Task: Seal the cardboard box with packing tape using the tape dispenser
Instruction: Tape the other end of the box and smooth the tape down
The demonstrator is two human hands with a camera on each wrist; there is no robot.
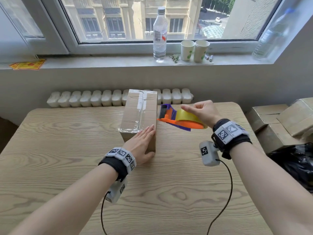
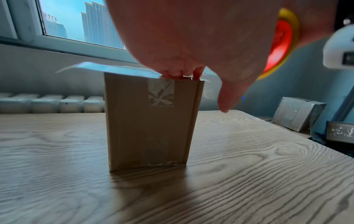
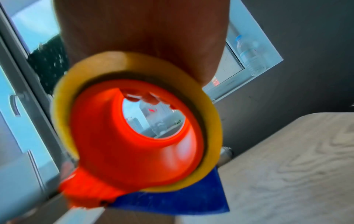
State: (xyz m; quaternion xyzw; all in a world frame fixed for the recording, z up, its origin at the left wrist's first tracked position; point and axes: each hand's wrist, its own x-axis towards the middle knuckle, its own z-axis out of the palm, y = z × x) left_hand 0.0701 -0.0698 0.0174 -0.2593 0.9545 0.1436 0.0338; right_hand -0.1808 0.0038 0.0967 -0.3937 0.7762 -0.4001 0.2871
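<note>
A tall brown cardboard box (image 1: 135,114) (image 2: 147,121) stands in the middle of the wooden table (image 1: 67,158), with clear tape along its top seam and down its near face. My left hand (image 1: 141,141) lies flat on the box's near right top edge, fingers straight. The left wrist view shows those fingertips (image 2: 180,74) on the rim and the thumb hanging beside the box. My right hand (image 1: 201,110) grips the orange and purple tape dispenser (image 1: 174,118) (image 3: 122,144) with its yellowish tape roll, held in the air just right of the box.
A white radiator (image 1: 110,98) runs behind the table. The windowsill carries a water bottle (image 1: 159,33), two paper cups (image 1: 194,50) and small items. Cardboard boxes (image 1: 279,119) and a black bag (image 1: 294,163) sit to the right of the table.
</note>
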